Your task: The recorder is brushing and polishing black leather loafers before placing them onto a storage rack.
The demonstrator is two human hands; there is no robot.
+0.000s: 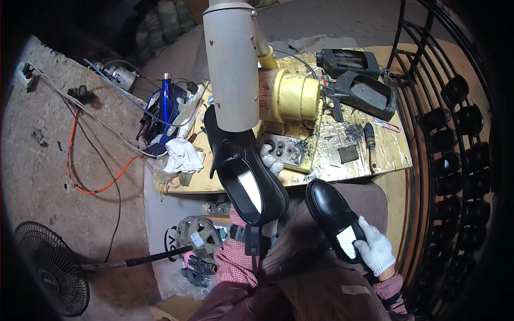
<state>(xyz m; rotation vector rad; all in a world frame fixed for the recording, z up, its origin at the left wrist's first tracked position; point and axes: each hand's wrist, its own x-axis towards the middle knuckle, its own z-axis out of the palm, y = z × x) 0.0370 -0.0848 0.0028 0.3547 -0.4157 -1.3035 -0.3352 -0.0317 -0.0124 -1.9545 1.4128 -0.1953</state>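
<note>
Pale cylinder (230, 67) overlaps shoe (247, 182) in left hand (273, 162); white sheet (155, 211) bears lettering (171, 243).

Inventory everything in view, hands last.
Held shoes: two, black, in hands
Racked items: many, black, likely shoes, right
Rack: one, black, right
Table: one, yellowish, centre
Cylinder: one, whitish, top centre
Machine housing: one, yellow, on table
Knobbed box: one, grey, on table
Open frames: two, black, table right
Bottle: one, blue, table left
Cloth: one, white, table left
Cables: several, mixed colours, left
Fan: one, black, lower left
Left hand: one, white glove, holding one shoe, mostly hidden
Right hand: one, white glove, holding other shoe
</note>
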